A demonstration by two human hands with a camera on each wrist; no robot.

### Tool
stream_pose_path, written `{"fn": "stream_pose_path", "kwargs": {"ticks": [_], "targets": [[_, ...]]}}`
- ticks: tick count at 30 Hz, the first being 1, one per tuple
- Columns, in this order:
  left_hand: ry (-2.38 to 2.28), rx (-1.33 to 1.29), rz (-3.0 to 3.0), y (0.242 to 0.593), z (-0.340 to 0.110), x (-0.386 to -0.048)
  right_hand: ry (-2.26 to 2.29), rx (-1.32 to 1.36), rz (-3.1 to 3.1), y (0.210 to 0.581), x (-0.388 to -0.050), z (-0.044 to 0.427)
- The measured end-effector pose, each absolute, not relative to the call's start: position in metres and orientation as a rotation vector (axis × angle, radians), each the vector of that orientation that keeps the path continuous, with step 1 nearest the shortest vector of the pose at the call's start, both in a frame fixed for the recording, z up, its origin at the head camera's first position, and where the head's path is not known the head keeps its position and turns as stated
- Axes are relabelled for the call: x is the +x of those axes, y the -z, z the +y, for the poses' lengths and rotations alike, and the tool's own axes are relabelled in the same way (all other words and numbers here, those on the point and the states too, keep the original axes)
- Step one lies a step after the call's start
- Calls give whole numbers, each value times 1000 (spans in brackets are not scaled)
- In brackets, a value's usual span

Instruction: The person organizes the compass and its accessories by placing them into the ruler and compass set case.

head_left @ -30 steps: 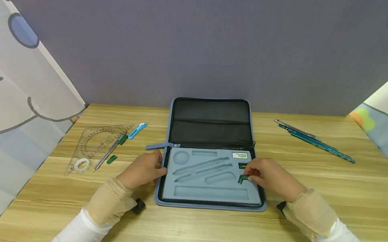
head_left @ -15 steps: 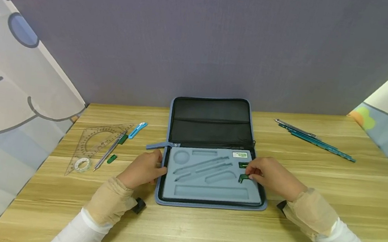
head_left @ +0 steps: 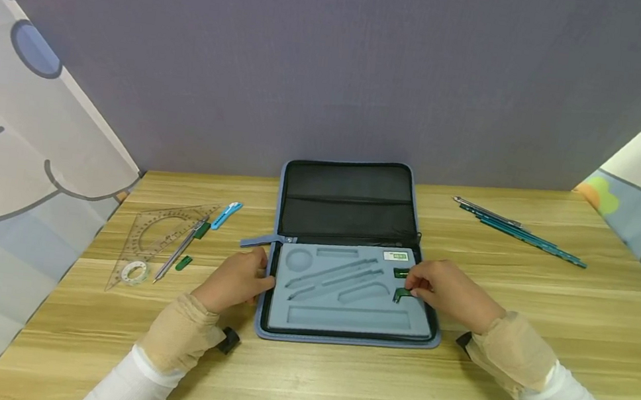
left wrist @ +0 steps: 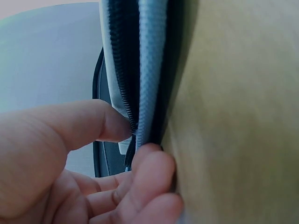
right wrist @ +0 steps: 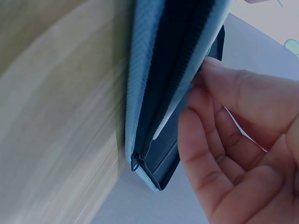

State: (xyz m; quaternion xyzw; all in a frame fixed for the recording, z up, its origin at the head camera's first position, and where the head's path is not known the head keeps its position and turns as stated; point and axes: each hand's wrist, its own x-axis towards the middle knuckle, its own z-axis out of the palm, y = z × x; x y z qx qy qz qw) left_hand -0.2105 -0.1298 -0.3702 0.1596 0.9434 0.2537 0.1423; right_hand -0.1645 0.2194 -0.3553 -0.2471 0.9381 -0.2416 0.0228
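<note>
A blue zip case (head_left: 348,342) lies unfolded on the table, its lower half filled by a light blue foam tray (head_left: 307,308) with shaped recesses. My left hand (head_left: 234,281) grips the case's left edge, the thumb (left wrist: 100,122) on top at the zip and fingers curled below. At the tray's right side, my right hand (head_left: 446,291) pinches a small dark green angled piece (head_left: 400,295) over the foam; the fingertips hide part of it. Above it a dark green piece (head_left: 400,272) sits in a recess, with a white-and-green eraser-like block (head_left: 395,256) in the top right corner.
Left of the case lie a clear set square (head_left: 139,231), a tape roll (head_left: 135,272), a silver compass-like tool (head_left: 178,253), small green pieces (head_left: 183,263) and a blue cutter (head_left: 226,215). Several green pencils (head_left: 532,240) lie right. A grey partition (head_left: 360,71) stands behind.
</note>
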Motion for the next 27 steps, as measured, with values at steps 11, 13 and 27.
{"fn": "stream_pose_path", "kwargs": {"ticks": [11,13,27], "targets": [[-736,489,2716,367,-131,-209,779,-746,2874,354,-165,221],[-735,502,2714,366,-131,-208,805,-724,2859,352,-166,224],[-733,440,2721,370,-129,-210,972,-558,2864,346,-189,279]]}}
